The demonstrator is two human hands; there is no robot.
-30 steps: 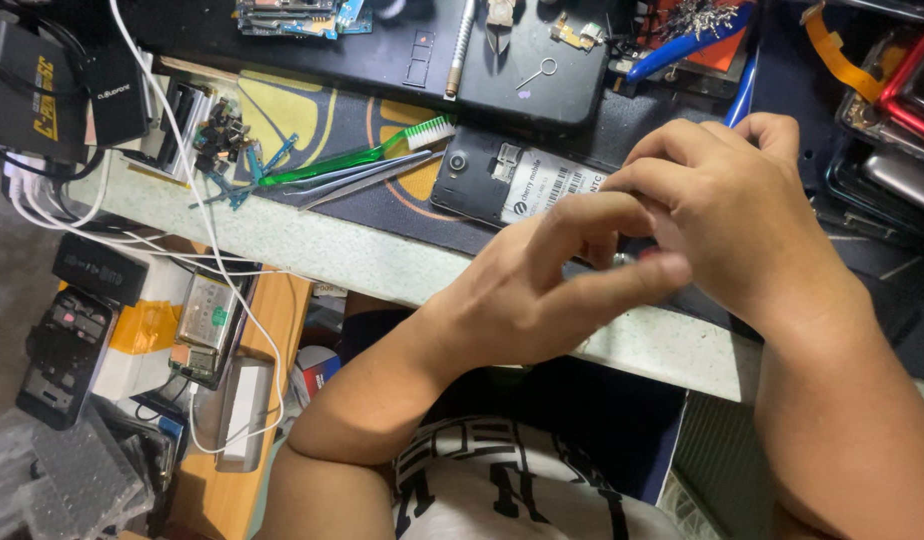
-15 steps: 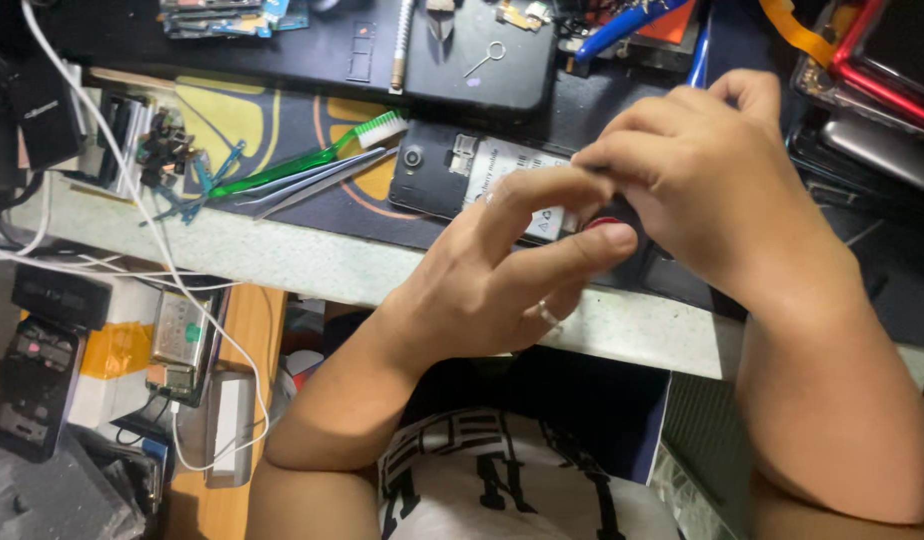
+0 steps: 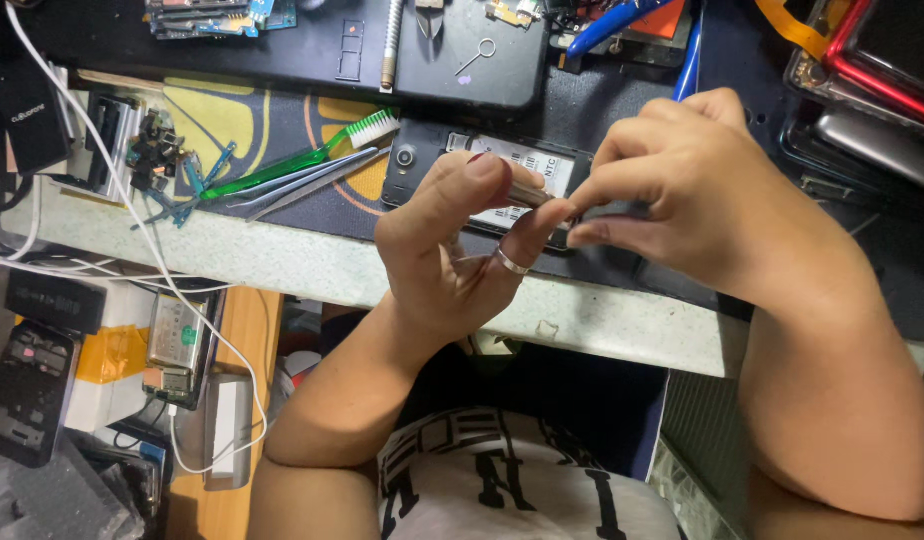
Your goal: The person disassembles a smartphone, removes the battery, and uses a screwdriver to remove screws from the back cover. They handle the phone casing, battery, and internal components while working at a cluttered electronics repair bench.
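Note:
My left hand [image 3: 447,255], a ring on one finger, is raised over the bench edge. Its thumb and fingers pinch a small thin metal piece [image 3: 530,194]. My right hand [image 3: 702,190] meets it from the right, thumb and forefinger pinched on the same piece's other end; most of the piece is hidden by fingers. Just behind both hands lies a black phone [image 3: 422,165] with its back cover off and a white label showing.
A green toothbrush [image 3: 302,155] and tweezers [image 3: 302,185] lie on the patterned mat to the left. Behind are a pin tool [image 3: 479,52] and blue-handled pliers [image 3: 622,20]. A white cable [image 3: 132,205] crosses the pale bench edge [image 3: 282,265]. Small devices [image 3: 177,345] sit lower left.
My left hand has turned so its thumb points up and its fingers have curled in. The two hands' pinching fingertips have come together over the open phone.

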